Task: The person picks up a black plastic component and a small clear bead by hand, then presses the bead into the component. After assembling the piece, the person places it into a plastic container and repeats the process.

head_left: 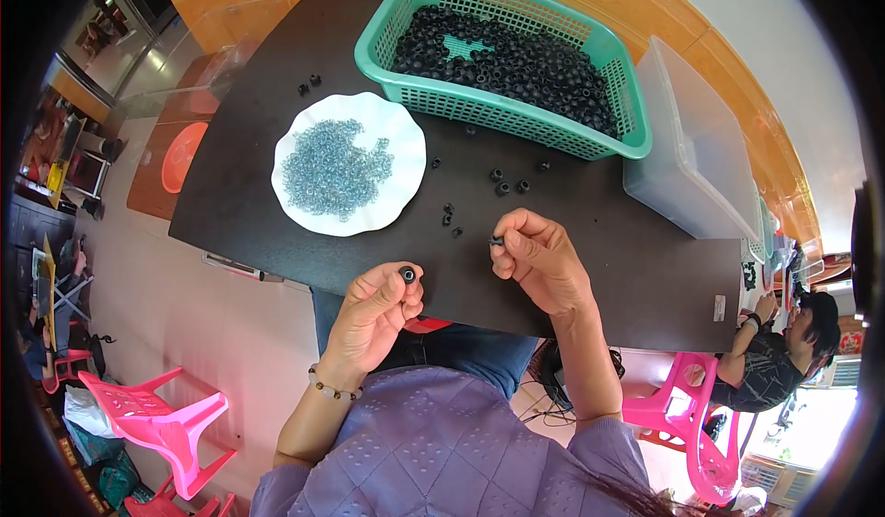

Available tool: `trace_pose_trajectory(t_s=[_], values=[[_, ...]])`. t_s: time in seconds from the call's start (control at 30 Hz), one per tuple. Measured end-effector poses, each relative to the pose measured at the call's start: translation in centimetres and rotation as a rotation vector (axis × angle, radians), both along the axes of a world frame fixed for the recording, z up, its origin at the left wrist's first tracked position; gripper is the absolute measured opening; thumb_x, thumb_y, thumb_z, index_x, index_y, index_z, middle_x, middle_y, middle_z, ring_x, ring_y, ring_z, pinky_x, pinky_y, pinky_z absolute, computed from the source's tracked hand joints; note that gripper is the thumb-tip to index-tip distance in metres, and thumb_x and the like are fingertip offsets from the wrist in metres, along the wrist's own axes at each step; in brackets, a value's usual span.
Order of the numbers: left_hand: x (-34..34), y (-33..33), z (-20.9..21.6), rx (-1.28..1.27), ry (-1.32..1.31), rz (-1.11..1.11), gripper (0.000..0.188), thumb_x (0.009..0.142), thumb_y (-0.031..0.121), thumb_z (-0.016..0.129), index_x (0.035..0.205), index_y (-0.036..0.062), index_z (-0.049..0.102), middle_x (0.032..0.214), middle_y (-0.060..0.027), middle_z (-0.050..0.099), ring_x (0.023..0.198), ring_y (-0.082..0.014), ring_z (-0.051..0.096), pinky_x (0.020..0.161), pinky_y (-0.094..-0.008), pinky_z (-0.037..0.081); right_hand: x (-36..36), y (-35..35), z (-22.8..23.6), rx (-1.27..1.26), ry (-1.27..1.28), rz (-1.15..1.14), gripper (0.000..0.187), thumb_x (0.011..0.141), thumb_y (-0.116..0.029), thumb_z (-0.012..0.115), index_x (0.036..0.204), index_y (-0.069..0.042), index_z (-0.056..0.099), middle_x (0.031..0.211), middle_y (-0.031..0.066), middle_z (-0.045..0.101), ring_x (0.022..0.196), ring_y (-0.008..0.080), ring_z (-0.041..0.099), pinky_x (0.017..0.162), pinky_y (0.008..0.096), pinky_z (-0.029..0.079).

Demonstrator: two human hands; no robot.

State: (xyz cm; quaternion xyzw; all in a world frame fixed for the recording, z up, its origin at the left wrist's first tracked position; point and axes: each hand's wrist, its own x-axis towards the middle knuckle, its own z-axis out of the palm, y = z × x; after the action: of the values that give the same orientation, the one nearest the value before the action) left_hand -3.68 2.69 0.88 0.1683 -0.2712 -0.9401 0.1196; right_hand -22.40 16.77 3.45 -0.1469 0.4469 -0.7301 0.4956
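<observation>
My left hand [376,312] pinches a small round black plastic piece [407,275] with a pale-edged hole, between thumb and fingertips. My right hand [546,261] is closed on another small black piece [497,240], partly covered by the fingers. Both hands are raised over the near edge of the dark table, apart from each other. Ahead of the left hand, a white scalloped plate [407,130] bears a heap of small clear bluish rings [334,171]. Loose black pieces [502,188] lie scattered beyond the right hand. A green plastic basket [498,116] at the back holds many such black pieces [516,61].
A clear plastic bin [691,148] stands right of the basket. The dark table [636,268] ends just before my lap. Pink plastic chairs [171,425] stand on the floor at left, another chair [678,397] at right. A person [779,351] sits at the far right.
</observation>
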Motion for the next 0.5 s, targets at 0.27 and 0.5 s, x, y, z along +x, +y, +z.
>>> trace_pose_trajectory(t_s=[0.27, 0.5], values=[[-1.0, 0.4, 0.0, -0.002, 0.0, 0.004, 0.024, 0.091, 0.022, 0.063, 0.105, 0.0019, 0.064, 0.086, -0.002, 0.062, 0.079, -0.0085, 0.056, 0.075, -0.0231, 0.046, -0.9, -0.6, -0.7, 0.035, 0.031, -0.037, 0.012, 0.088, -0.009, 0.063, 0.095, 0.0, 0.062, 0.081, 0.0072, 0.063, 0.065, 0.011, 0.054, 0.061, 0.0241, 0.044], [-3.8, 1.1, 0.5, 0.097, 0.051, 0.077, 0.029, 0.092, 0.019, 0.059, 0.112, -0.0028, 0.059, 0.127, -0.0208, 0.054, 0.119, -0.0276, 0.053, 0.103, -0.0399, 0.043, 0.0, -1.1, 1.0, 0.094, 0.42, -0.034, 0.008, 0.085, -0.003, 0.065, 0.092, 0.001, 0.064, 0.08, 0.0065, 0.064, 0.069, 0.0097, 0.056, 0.063, 0.0232, 0.045]])
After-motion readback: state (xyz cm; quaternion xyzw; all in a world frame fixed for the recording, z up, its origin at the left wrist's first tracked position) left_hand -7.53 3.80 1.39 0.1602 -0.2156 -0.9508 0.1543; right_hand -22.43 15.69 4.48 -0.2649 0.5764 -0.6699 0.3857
